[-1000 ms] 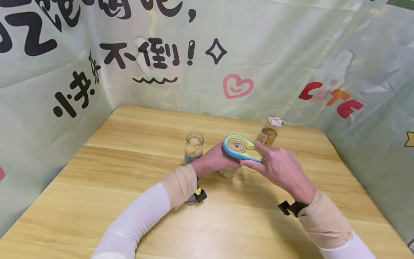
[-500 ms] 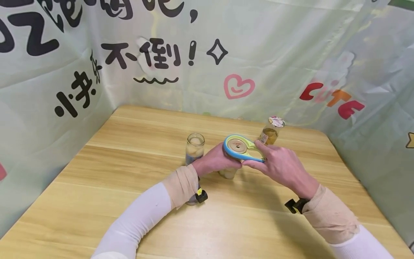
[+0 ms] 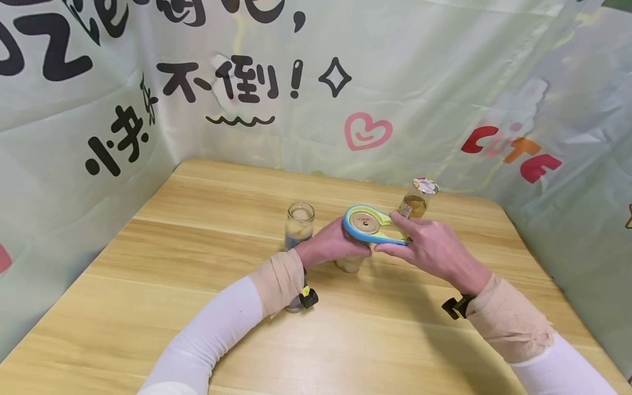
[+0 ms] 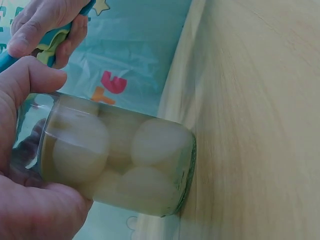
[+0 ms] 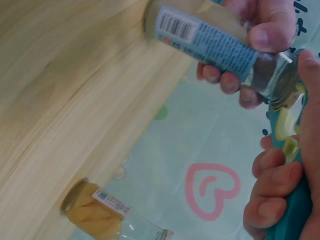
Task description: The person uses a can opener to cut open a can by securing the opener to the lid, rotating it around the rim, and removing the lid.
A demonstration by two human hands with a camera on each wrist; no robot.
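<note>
My left hand grips a glass jar round its upper part. Pale round pieces sit in liquid inside, and a blue label with a barcode shows in the right wrist view. The jar's base is right at the tabletop. Around its lid lies the loop of a blue and yellow-green jar opener. My right hand holds the opener's handle end, thumb on top and fingers curled round it. In the head view, my left hand hides most of the gripped jar.
A lidless glass jar with pale contents stands left of my left hand, partly behind that forearm. Back right is a jar of yellow-brown pieces under a patterned lid. A printed cloth hangs behind the wooden table.
My right wrist and forearm have shifted a little to the right. The opener remains around the lid, my left hand keeps its hold, and the head view has shifted slightly.
</note>
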